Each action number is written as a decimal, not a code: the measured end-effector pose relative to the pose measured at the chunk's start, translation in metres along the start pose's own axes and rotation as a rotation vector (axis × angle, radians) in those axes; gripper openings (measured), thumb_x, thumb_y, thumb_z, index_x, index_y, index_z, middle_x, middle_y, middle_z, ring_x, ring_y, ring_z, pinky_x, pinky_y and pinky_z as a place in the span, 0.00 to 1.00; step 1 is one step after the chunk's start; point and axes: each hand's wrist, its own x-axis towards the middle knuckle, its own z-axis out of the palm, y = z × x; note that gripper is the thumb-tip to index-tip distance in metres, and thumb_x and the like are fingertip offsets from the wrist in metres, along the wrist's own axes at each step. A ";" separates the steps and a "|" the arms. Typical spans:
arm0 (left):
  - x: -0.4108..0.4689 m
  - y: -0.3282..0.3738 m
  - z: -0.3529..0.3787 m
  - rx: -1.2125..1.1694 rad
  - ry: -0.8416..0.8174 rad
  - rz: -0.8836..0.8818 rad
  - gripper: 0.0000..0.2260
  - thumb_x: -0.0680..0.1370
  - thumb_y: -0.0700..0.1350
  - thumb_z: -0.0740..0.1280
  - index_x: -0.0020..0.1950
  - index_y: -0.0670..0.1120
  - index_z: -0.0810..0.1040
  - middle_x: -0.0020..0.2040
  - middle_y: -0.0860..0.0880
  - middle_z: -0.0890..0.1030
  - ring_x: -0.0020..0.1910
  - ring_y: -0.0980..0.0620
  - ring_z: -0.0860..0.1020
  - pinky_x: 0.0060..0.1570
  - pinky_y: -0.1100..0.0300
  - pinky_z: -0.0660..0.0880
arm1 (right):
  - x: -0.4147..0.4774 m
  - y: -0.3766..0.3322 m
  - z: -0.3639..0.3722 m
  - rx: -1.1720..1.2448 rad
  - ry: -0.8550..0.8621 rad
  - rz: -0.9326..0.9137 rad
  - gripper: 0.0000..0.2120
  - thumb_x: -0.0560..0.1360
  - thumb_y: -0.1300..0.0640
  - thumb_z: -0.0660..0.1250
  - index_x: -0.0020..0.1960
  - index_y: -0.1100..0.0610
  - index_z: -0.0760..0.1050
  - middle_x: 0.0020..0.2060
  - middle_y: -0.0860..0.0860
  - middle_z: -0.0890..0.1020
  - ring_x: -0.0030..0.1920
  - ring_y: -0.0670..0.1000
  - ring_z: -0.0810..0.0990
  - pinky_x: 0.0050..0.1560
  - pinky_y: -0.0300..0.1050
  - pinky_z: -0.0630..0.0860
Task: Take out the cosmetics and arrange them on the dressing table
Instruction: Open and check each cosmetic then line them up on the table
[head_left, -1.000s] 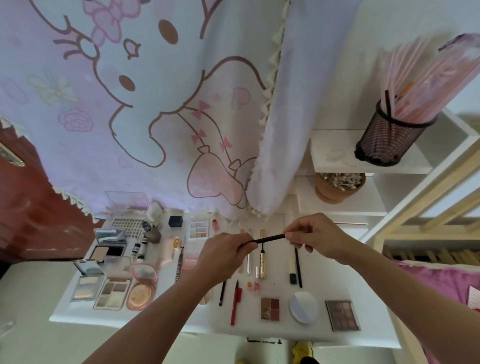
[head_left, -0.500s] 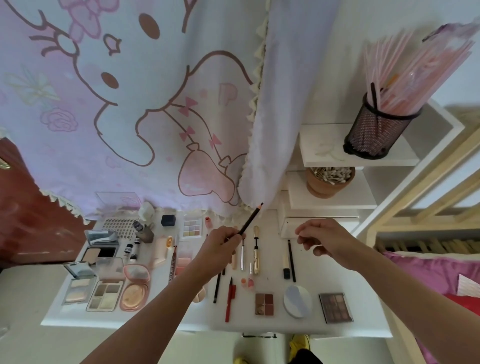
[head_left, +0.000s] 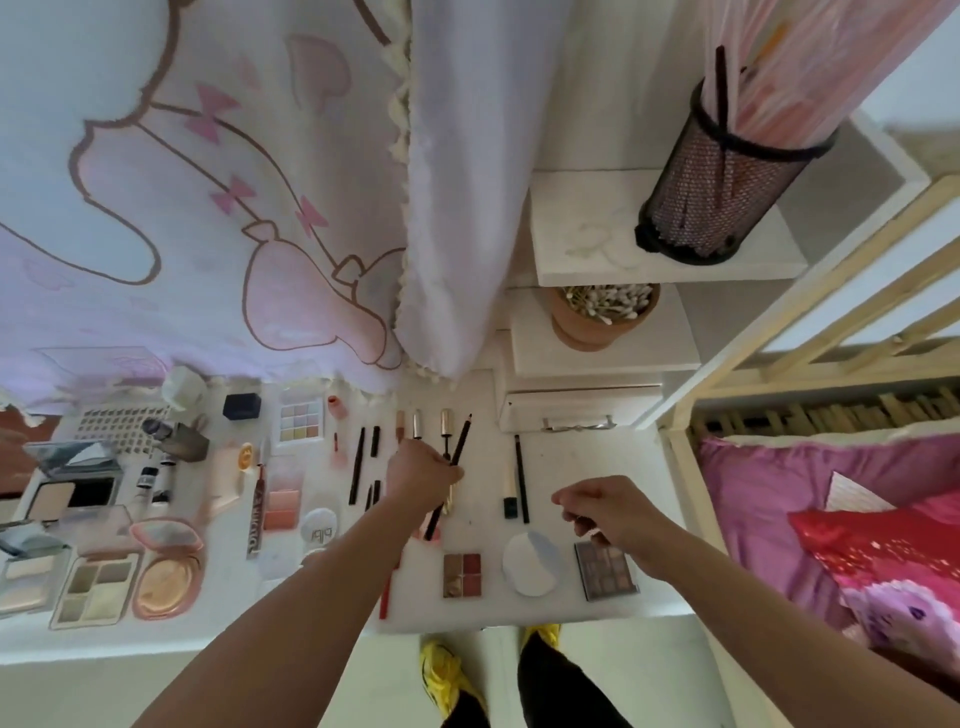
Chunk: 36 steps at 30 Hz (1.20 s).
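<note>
Whereas a second ago the black pencil (head_left: 461, 441) was stretched level between both hands, it is now gripped by the left hand (head_left: 422, 470) alone. The fingers are curled round its middle, and it is held slanted low over the dressing table (head_left: 582, 457), crossing the gold tube (head_left: 445, 422). The right hand (head_left: 608, 512) has been drawn away, well to the right of the gold tube, over the white puff (head_left: 530, 564) and the brown palette (head_left: 605, 569). Its fingers are loosely curled, and whether something small is pinched cannot be told.
</note>
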 end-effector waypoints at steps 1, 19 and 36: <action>0.005 0.001 0.005 0.042 0.007 -0.011 0.07 0.72 0.41 0.73 0.40 0.36 0.82 0.30 0.48 0.78 0.31 0.52 0.77 0.33 0.63 0.73 | 0.001 0.002 0.000 -0.001 -0.004 0.001 0.07 0.79 0.60 0.66 0.50 0.58 0.83 0.39 0.52 0.83 0.35 0.46 0.79 0.35 0.38 0.72; 0.075 0.015 0.082 0.358 0.174 -0.064 0.10 0.73 0.35 0.66 0.34 0.43 0.70 0.35 0.44 0.77 0.38 0.45 0.79 0.36 0.53 0.80 | 0.073 0.012 -0.030 -0.222 -0.124 0.035 0.05 0.72 0.61 0.76 0.46 0.55 0.84 0.40 0.46 0.85 0.37 0.35 0.80 0.37 0.25 0.71; 0.050 0.005 0.050 0.355 0.206 0.016 0.03 0.75 0.39 0.66 0.44 0.42 0.79 0.42 0.45 0.81 0.38 0.48 0.78 0.38 0.55 0.78 | 0.109 0.005 0.009 -0.197 0.020 -0.083 0.04 0.72 0.63 0.75 0.42 0.56 0.82 0.38 0.53 0.85 0.37 0.50 0.82 0.39 0.42 0.80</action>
